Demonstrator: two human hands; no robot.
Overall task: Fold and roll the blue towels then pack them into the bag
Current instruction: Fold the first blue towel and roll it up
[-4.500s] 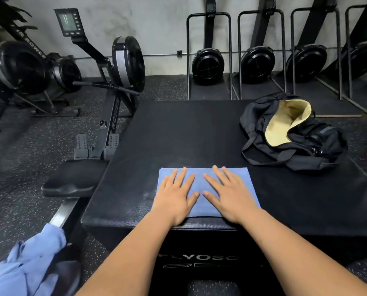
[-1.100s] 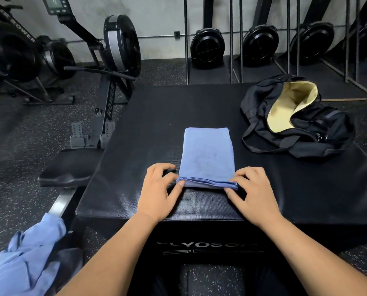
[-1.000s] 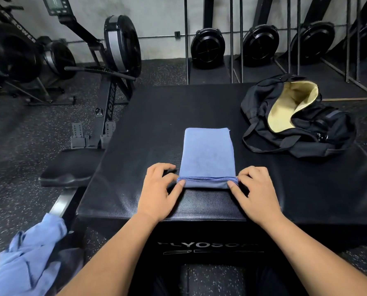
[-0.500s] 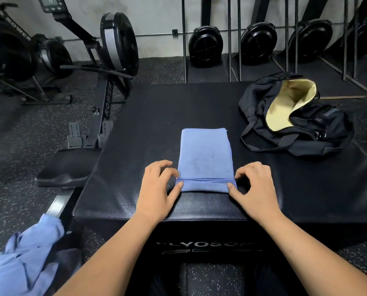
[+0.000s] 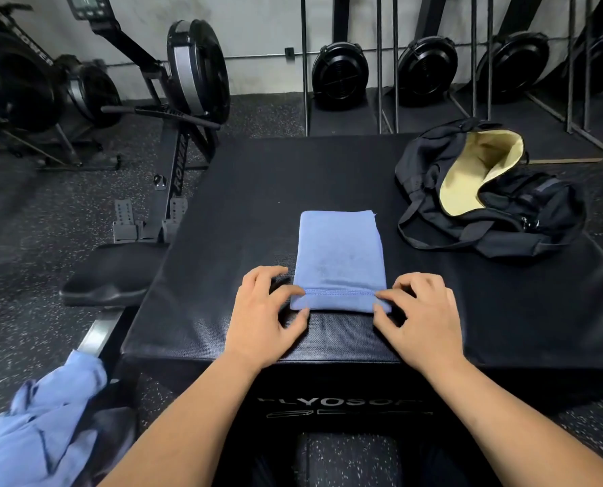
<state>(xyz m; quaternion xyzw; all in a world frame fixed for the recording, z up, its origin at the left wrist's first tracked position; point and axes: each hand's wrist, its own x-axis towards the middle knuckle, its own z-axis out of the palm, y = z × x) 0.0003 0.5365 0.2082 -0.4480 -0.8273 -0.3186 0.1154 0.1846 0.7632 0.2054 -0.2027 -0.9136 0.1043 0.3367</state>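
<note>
Left hand [image 5: 264,318] and right hand [image 5: 423,318], fingers curled, pinch the near corners of the folded blue towel [image 5: 340,254] at worktop [image 5: 257,191] centre; open bag [image 5: 496,219] at 2 o'clock, loose towels [image 5: 43,427] at 8 o'clock

Two bare arms and two bare hands are all that shows of the person. The left hand [image 5: 261,321] is uncovered, with faint ridges of knuckle and tendon across its back and creases at the finger joints. The right hand [image 5: 423,321] is likewise uncovered, its back smooth, with its knuckles slightly raised. The left forearm [image 5: 187,427] and the right forearm [image 5: 503,423] are bare along all their visible length and look broader toward the lower edge through the wide lens. What is worn higher up is out of view.
</note>
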